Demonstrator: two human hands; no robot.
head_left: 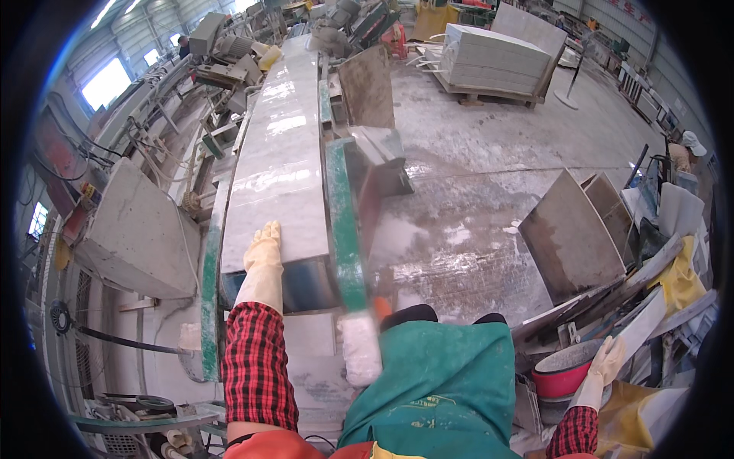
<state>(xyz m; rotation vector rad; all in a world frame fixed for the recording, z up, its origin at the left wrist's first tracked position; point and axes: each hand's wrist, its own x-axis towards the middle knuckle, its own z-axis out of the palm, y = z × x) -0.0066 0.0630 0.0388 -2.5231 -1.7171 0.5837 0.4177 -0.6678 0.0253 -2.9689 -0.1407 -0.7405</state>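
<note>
My left hand (264, 249), in a cream rubber glove, lies flat with its fingers stretched forward on the near end of a long, wet, pale stone slab (279, 180). The slab rests on a machine bed between green side rails (348, 229). Off to my right, my right hand (605, 361), gloved the same way, has its fingers extended beside the lower end of a pale narrow strip (644, 327). Whether it touches the strip is hard to make out. Just left of that hand sits a red-rimmed round bucket (552, 382).
A white wrapped roll (359, 348) sits at the near end of the right rail. Brown stone panels (573, 237) lean at the right, near a yellow cloth (680, 279). A large stone block (145, 233) stands left. Stacked slabs (497, 61) lie far back; a person (688, 149) bends at far right.
</note>
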